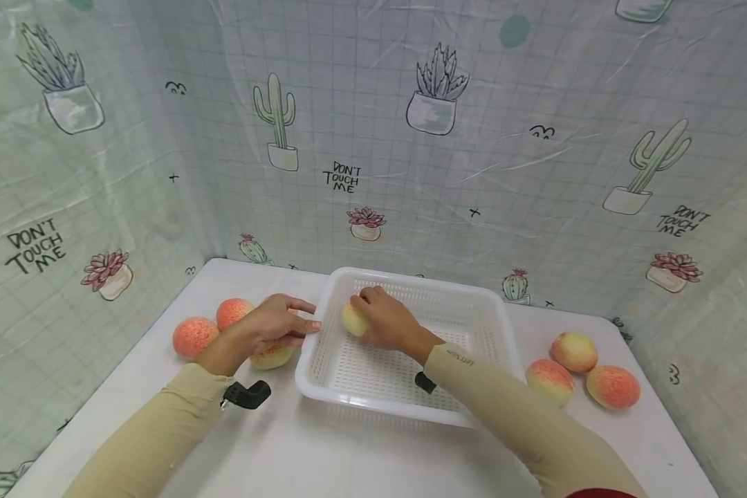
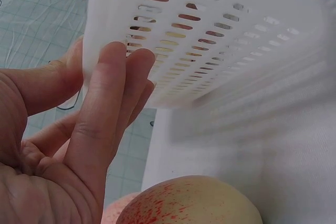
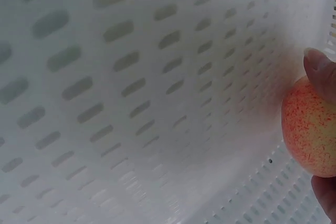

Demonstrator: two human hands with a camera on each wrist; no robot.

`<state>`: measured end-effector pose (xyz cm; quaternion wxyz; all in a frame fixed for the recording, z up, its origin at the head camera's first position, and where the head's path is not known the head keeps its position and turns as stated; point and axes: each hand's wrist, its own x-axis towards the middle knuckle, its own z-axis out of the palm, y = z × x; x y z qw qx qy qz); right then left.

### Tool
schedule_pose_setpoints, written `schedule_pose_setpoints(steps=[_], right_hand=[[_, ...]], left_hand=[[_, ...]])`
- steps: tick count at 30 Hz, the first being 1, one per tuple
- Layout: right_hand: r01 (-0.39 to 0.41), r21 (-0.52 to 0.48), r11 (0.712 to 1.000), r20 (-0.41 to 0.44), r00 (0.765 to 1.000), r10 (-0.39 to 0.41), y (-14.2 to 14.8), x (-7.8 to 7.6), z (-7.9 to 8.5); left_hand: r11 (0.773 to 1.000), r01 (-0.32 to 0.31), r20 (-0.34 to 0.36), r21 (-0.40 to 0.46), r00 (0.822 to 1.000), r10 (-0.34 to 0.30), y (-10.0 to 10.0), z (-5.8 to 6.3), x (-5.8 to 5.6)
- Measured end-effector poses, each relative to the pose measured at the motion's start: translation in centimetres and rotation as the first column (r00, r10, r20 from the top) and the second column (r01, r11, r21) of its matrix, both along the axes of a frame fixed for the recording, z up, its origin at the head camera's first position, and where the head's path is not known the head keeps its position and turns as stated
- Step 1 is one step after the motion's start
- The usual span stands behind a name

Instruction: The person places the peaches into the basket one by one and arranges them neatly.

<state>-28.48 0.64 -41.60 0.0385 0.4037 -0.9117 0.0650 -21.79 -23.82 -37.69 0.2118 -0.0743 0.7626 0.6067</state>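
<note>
A white perforated plastic basket (image 1: 404,408) stands on the table. Inside its left part, my right hand (image 1: 386,318) holds a peach (image 1: 353,320) with fingers and thumb around it. The right wrist view shows this peach (image 3: 310,129) as red-speckled and yellow, close to the basket wall (image 3: 157,103). My left hand (image 1: 277,324) grips the basket's left rim. In the left wrist view its thumb reaches the rim, while rather straight fingers (image 2: 100,93) lie against the outer wall (image 2: 210,35). Beneath that hand sits another peach (image 2: 189,203), partly cut off by the frame.
Left of the basket lie several peaches, among them a red one (image 1: 196,337), one behind it (image 1: 233,312) and a yellowish one (image 1: 272,357). Three more peaches (image 1: 574,351) lie at the right on the white table (image 1: 324,449). A patterned curtain (image 1: 373,138) encloses the back and sides.
</note>
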Motion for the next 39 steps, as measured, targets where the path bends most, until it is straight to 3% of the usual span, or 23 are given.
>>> schedule_pose_setpoints(steps=[6, 17, 28, 39], right_hand=[[-0.005, 0.066, 0.998, -0.056, 0.998, 0.009, -0.2, 0.0, 0.1], [0.025, -0.067, 0.997, 0.150, 0.989, -0.015, 0.2, -0.4, 0.5], [0.021, -0.067, 0.998, 0.144, 0.990, -0.011, 0.2, -0.7, 0.1], [0.020, -0.095, 0.995, 0.149, 0.989, -0.006, 1.0, -1.0, 1.1]], left_hand=[[1.000, 0.004, -0.009, 0.006, 1.000, -0.004, 0.1, 0.1, -0.1], [1.000, -0.004, -0.009, 0.003, 1.000, 0.004, 0.1, 0.1, 0.0], [1.000, 0.000, -0.006, -0.016, 1.000, 0.000, 0.2, -0.3, 0.2], [1.000, 0.000, -0.002, -0.030, 1.000, 0.000, 0.1, 0.1, 0.0]])
